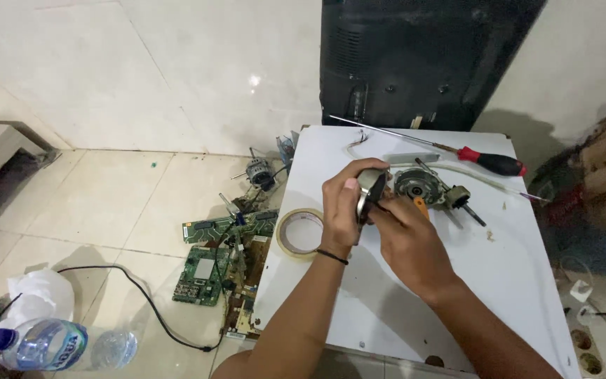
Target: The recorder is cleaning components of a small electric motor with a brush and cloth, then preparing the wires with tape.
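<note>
Two hands meet mid-bench: left hand (341, 210) clasps a round metal motor cover (371, 193) upright, steadying it; right hand (407, 242) apparently pinches an orange-handled tool (421, 208). Motor body (415, 184) lies at two o'clock.

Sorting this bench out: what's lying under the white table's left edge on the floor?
Green circuit boards lie on the floor beside the white table, some running under its edge; how far they reach beneath the top is hidden.

Round metal motor cover (371, 191) upright on edge, above white table (513, 281).
</note>
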